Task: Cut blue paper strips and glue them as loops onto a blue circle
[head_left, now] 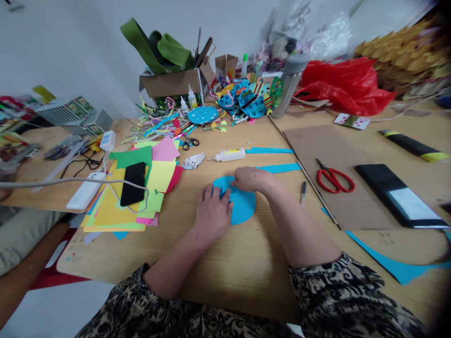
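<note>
A blue paper circle [244, 206] lies on the table in front of me. My left hand [213, 213] rests on its left part, palm down with fingers stretched and slightly apart. From the right, my right hand [249, 179] reaches over the circle's upper edge, its fingers curled down close to the left fingertips. Whatever those curled fingers pinch, if anything, is hidden. Just beyond the hands lies a glue bottle [230, 155] on its side. Blue paper strips [278, 168] lie to the right of it, and a cut-out drawing [193, 161] to its left.
Coloured paper sheets [158, 176] with a black phone [133, 184] on top lie at left. Red-handled scissors [334, 179] and a dark phone-like device [398, 195] lie on cardboard [331, 141] at right. A pen [303, 192] and a steel flask [287, 89] stand out nearby.
</note>
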`<state>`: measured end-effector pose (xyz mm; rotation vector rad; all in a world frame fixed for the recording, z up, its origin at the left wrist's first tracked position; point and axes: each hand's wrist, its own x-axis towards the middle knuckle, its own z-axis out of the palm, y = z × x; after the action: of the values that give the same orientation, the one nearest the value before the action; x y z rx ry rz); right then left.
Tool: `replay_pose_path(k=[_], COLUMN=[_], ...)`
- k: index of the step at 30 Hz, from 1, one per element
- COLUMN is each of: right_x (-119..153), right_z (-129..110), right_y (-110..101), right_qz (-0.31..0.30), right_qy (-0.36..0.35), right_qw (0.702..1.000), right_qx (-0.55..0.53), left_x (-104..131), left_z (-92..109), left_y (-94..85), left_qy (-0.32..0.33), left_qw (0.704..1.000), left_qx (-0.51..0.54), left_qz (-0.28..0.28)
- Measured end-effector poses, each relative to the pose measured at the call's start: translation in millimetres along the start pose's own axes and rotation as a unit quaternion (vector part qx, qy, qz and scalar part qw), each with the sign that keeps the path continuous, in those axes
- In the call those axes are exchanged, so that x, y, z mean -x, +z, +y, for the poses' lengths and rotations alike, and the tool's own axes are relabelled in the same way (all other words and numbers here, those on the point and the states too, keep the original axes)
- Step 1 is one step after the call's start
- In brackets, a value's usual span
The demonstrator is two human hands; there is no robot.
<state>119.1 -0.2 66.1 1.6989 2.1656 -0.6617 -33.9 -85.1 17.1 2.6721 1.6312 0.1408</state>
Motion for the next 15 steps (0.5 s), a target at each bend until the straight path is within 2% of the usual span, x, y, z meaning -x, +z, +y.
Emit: replay_pose_path(k=[15], right_x=[11.0], right_z=[7.3], right_y=[-11.4], right_qz=[-0.003], right_qy=[0.008], right_qw=[1.000], right_qx=[-0.005], left_x=[-2.6], left_z=[1.9], left_y=[-3.0], left_qy=[-0.007], left_qw=[1.000], left_qx=[0.003], left_qz=[-0.008])
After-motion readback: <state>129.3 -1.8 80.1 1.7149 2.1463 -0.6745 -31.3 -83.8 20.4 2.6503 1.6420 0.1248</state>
